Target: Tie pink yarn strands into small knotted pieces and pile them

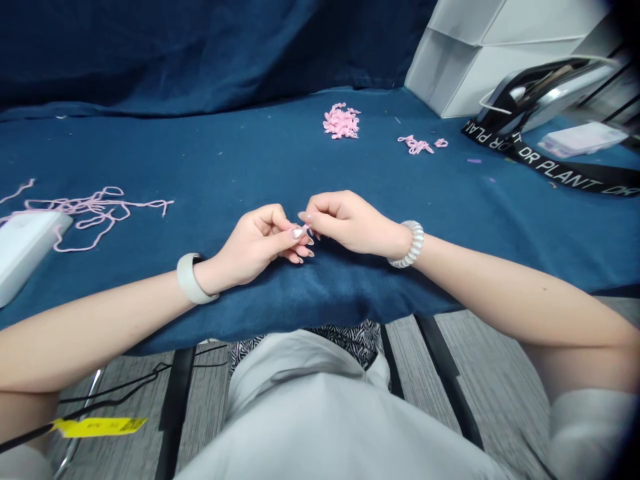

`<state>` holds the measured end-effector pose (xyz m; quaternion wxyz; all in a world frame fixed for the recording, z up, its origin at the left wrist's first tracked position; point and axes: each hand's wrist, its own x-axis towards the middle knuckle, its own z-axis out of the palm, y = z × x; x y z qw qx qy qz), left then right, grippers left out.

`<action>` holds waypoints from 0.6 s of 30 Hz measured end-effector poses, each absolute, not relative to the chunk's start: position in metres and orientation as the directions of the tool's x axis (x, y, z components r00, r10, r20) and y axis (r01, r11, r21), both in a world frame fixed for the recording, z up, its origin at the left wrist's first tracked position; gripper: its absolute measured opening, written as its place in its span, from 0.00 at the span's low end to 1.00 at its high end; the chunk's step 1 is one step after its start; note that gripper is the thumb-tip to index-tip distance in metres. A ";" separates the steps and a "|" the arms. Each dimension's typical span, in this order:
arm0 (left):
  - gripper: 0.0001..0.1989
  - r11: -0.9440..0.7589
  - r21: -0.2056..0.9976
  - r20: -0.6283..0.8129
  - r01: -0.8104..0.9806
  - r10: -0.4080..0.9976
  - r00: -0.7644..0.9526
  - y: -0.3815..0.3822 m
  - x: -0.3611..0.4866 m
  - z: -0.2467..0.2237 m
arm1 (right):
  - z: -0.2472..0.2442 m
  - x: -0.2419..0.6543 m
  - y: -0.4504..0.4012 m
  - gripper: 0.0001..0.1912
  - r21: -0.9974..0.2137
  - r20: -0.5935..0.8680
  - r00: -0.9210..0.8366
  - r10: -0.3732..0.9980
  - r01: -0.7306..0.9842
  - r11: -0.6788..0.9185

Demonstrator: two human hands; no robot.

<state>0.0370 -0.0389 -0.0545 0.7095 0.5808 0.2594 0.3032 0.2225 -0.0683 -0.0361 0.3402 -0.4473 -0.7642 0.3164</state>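
Observation:
My left hand (260, 243) and my right hand (347, 223) meet above the near part of the blue cloth, fingertips almost touching. A tiny bit of pink yarn (307, 229) shows between them, pinched by both; most of it is hidden by the fingers. Beyond the hands lies a pile of short pink yarn pieces (342, 122). A smaller group of pink yarn loops (416, 145) sits to its right. Long loose strands of pink yarn (103, 205) spread over the cloth at the left.
A white box (30, 243) stands at the left edge, touching the yarn. White stacked boxes (450, 63) are at the back right. Near them are a black strap with white lettering (555, 170), a bag (540, 93) and a pale flat case (583, 139). Blue cloth (235, 157) covers the table.

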 end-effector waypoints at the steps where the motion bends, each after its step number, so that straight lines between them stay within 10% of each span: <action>1: 0.15 0.152 0.979 -0.021 -0.133 0.730 0.683 -0.039 0.037 -0.055 | -0.036 0.223 -0.069 0.19 -0.789 0.251 -0.372 0.894 0.456 0.411; 18: 0.16 0.066 0.990 0.038 -0.122 0.718 0.695 -0.037 0.035 -0.061 | -0.035 0.223 -0.069 0.20 -0.944 0.075 -0.469 0.880 0.252 0.215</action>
